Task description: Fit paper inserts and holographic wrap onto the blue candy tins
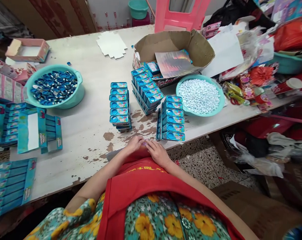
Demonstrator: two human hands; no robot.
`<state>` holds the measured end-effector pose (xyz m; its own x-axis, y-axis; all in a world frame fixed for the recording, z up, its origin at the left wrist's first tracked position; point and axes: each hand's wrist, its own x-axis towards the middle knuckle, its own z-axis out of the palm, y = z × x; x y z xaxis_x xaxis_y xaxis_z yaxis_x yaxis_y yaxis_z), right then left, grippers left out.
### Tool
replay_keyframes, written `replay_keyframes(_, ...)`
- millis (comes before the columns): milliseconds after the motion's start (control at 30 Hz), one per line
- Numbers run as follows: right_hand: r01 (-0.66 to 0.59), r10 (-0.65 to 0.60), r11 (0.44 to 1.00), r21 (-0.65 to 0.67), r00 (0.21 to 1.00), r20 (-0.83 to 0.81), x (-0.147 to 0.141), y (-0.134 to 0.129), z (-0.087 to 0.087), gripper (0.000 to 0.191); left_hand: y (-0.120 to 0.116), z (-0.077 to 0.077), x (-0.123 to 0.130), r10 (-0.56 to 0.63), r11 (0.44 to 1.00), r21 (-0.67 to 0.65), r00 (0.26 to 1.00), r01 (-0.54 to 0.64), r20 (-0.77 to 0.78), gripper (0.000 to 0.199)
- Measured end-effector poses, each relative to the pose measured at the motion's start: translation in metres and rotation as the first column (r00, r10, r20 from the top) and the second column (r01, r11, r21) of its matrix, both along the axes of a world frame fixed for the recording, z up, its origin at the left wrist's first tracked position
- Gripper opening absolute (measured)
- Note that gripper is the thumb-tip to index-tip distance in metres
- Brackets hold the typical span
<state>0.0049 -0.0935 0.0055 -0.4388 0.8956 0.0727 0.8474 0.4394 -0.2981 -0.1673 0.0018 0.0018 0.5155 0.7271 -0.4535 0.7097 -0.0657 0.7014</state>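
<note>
My left hand (135, 144) and my right hand (157, 151) meet at the table's front edge, over the red apron (151, 180). Their fingertips are close together around something small that I cannot make out. Just beyond them stand three groups of blue tins: a left stack (119, 105), a middle rack (147, 87) and a right row (174, 119). To the right is a teal bowl (222, 100) of small pale candies (199, 96). Another teal bowl (78, 95), at the left, holds blue and silver round pieces (56, 87).
Blue display boxes (32, 130) stand at the left edge, with another (18, 183) nearer me. An open cardboard box (203, 50) lies behind the tins. A pink stool (182, 23) is at the back. Packets and bags (248, 86) crowd the right side.
</note>
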Motion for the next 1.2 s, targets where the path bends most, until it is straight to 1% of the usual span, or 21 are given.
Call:
replay_keyframes(67, 0.050, -0.055, 0.998, -0.042, 0.992, -0.116, 0.000, -0.002, 0.002, 0.027, 0.003, 0.000, -0.002, -0.006, 1.000, -0.011, 1.000, 0.006, 0.031, 0.027)
replay_keyframes(133, 0.191, -0.215, 0.975, -0.114, 0.944, -0.251, 0.001, -0.004, 0.002, 0.031, 0.004, 0.002, -0.003, -0.040, 0.999, -0.024, 0.996, 0.042, 0.074, 0.028)
replay_keyframes(200, 0.320, -0.397, 0.912, -0.257, 0.846, -0.356, 0.000, -0.004, 0.001, 0.039, 0.001, 0.009, -0.003, -0.093, 0.995, -0.010, 0.989, 0.095, 0.113, 0.030)
replay_keyframes(233, 0.335, -0.460, 0.875, -0.349, 0.800, -0.386, -0.001, -0.003, 0.000, 0.038, -0.003, 0.014, -0.003, -0.120, 0.993, 0.009, 0.985, 0.120, 0.122, 0.031)
replay_keyframes(300, 0.266, -0.511, 0.815, -0.514, 0.749, -0.422, -0.006, 0.002, 0.000, 0.023, -0.013, 0.029, -0.007, -0.137, 0.987, 0.102, 0.985, 0.127, 0.104, 0.030)
replay_keyframes(367, 0.159, -0.483, 0.807, -0.568, 0.732, -0.481, -0.013, 0.008, 0.008, 0.017, -0.028, 0.049, -0.020, -0.017, 0.962, 0.273, 1.000, 0.015, 0.007, 0.031)
replay_keyframes(433, 0.091, -0.399, 0.867, -0.489, 0.714, -0.575, -0.022, 0.014, 0.026, 0.017, -0.046, 0.071, -0.043, 0.255, 0.886, 0.427, 0.959, -0.181, -0.121, 0.038)
replay_keyframes(500, 0.036, -0.248, 0.947, -0.320, 0.716, -0.652, -0.031, 0.019, 0.052, 0.017, -0.067, 0.091, -0.072, 0.515, 0.817, 0.425, 0.824, -0.389, -0.236, 0.049)
replay_keyframes(567, -0.069, -0.012, 0.993, -0.097, 0.749, -0.662, -0.042, 0.022, 0.077, 0.021, -0.085, 0.106, -0.098, 0.635, 0.773, 0.205, 0.729, -0.600, -0.257, 0.059)
replay_keyframes(600, -0.158, 0.134, 0.987, 0.018, 0.763, -0.632, -0.048, 0.023, 0.088, 0.023, -0.092, 0.112, -0.108, 0.680, 0.725, 0.040, 0.705, -0.688, -0.201, 0.064)
replay_keyframes(667, -0.387, 0.432, 0.900, 0.199, 0.740, -0.515, -0.064, 0.023, 0.101, 0.025, -0.100, 0.119, -0.119, 0.791, 0.589, -0.270, 0.612, -0.762, -0.001, 0.070)
replay_keyframes(700, -0.501, 0.554, 0.830, 0.244, 0.699, -0.451, -0.073, 0.022, 0.105, 0.026, -0.101, 0.120, -0.121, 0.848, 0.519, -0.354, 0.522, -0.778, 0.096, 0.070)
replay_keyframes(767, -0.683, 0.716, 0.689, 0.242, 0.591, -0.371, -0.090, 0.020, 0.109, 0.025, -0.100, 0.122, -0.125, 0.903, 0.427, -0.362, 0.370, -0.828, 0.220, 0.066)
replay_keyframes(800, -0.740, 0.758, 0.636, 0.218, 0.547, -0.355, -0.098, 0.019, 0.111, 0.026, -0.099, 0.124, -0.128, 0.901, 0.421, -0.304, 0.354, -0.855, 0.250, 0.062)
replay_keyframes(833, -0.765, 0.774, 0.611, 0.204, 0.524, -0.354, -0.103, 0.019, 0.113, 0.032, -0.100, 0.128, -0.132, 0.884, 0.446, -0.219, 0.388, -0.868, 0.261, 0.056)
replay_keyframes(867, -0.752, 0.763, 0.626, 0.207, 0.535, -0.362, -0.107, 0.020, 0.116, 0.042, -0.102, 0.133, -0.136, 0.851, 0.502, -0.125, 0.464, -0.856, 0.245, 0.049)
replay_keyframes(933, -0.611, 0.656, 0.751, 0.251, 0.646, -0.390, -0.109, 0.026, 0.125, 0.061, -0.111, 0.148, -0.143, 0.732, 0.669, 0.037, 0.668, -0.742, 0.133, 0.037)
replay_keyframes(967, -0.513, 0.578, 0.816, 0.267, 0.712, -0.399, -0.109, 0.030, 0.129, 0.062, -0.117, 0.156, -0.145, 0.653, 0.751, 0.085, 0.755, -0.655, 0.054, 0.032)
replay_keyframes(1033, -0.416, 0.479, 0.877, 0.240, 0.793, -0.377, -0.105, 0.040, 0.134, 0.046, -0.128, 0.167, -0.146, 0.485, 0.873, 0.109, 0.870, -0.476, -0.091, 0.028)
replay_keyframes(1100, -0.500, 0.508, 0.859, 0.114, 0.800, -0.320, -0.099, 0.047, 0.129, 0.024, -0.135, 0.167, -0.142, 0.335, 0.942, 0.086, 0.923, -0.324, -0.189, 0.026)
replay_keyframes(1200, -0.579, 0.509, 0.801, -0.151, 0.792, -0.336, -0.084, 0.044, 0.101, 0.026, -0.138, 0.148, -0.134, 0.221, 0.973, 0.125, 0.932, -0.192, -0.289, 0.018)
